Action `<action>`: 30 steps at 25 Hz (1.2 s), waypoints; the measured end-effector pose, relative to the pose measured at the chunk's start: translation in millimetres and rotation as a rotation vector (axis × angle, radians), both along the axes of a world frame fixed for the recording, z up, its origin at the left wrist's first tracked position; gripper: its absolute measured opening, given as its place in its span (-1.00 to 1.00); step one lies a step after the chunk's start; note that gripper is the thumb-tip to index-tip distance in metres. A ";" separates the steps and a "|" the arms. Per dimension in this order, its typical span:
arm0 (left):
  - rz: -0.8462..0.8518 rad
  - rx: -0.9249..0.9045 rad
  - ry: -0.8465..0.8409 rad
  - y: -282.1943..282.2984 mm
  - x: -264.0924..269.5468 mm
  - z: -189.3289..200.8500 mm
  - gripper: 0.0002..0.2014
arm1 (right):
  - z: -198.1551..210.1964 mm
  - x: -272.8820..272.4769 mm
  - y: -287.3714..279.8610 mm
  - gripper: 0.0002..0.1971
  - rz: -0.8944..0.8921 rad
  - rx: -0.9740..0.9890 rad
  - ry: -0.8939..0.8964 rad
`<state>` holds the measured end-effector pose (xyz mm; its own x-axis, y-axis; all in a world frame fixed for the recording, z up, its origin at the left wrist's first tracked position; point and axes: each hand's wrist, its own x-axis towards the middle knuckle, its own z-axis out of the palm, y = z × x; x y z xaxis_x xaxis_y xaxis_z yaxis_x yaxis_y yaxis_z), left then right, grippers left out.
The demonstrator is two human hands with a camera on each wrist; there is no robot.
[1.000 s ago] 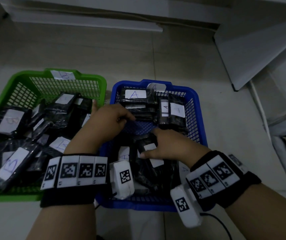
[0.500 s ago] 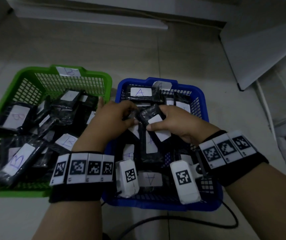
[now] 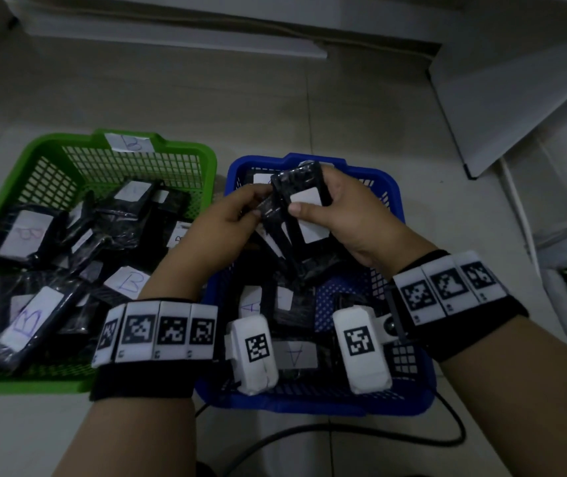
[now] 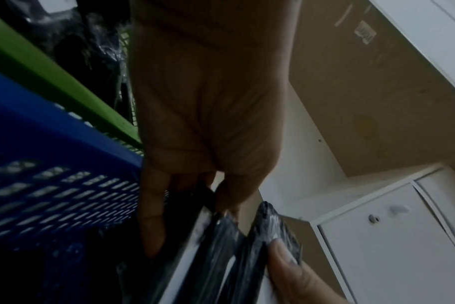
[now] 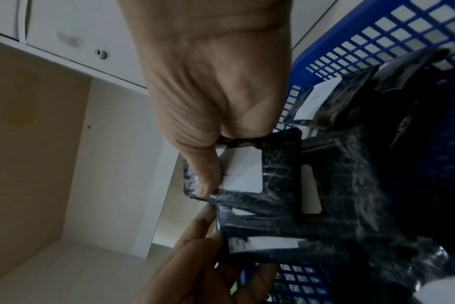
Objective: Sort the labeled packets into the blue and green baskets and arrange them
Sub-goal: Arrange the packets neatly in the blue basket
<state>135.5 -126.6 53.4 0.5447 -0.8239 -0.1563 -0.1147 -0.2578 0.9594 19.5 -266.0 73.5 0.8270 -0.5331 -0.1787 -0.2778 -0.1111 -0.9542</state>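
**Two hands on one bundle of packets, held over the blue basket**

Several black wrapped packets (image 3: 301,215), each with a white label, are held as a small fanned stack above the far half of the blue basket (image 3: 390,187). Right hand (image 3: 350,218) grips the stack from its right side, thumb curled across the top packet's label. Left hand (image 3: 221,223) pinches the stack's left edge with thumb and fingertips; the left wrist view shows the fingers curled onto the edges of the packets.

Letters on the held labels aren't readable from any view: thumb covers part, the rest is blurred.

Blue basket carries an "A" tag at its far rim, mostly hidden behind the held stack, and loose "A" packets lie on its floor near the near edge. Green basket (image 3: 51,146), just beside on the left, has a "B" tag (image 3: 130,142) on its far rim and holds a jumbled pile of "B" packets.

Step, as I read it: arranging, squaring up a handful of A packets before setting them back.

Next move needs:
- align the edges so the stack stops fanning
- check each label before committing
- set it down upright or flat against the far wall of the blue basket, in a row
- the wrap looks slick, so keep both grips on until it's seated
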 end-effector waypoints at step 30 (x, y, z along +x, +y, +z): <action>0.015 0.155 -0.432 9.4 21.3 -17.7 -0.54 | -15.3 16.2 8.2 -0.39 0.553 -0.621 0.631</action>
<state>156.8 -117.1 35.7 0.5987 -0.8003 -0.0333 -0.4908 -0.3994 0.7743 35.7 -257.7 58.2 0.8356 -0.2542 -0.4871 -0.4668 -0.7960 -0.3853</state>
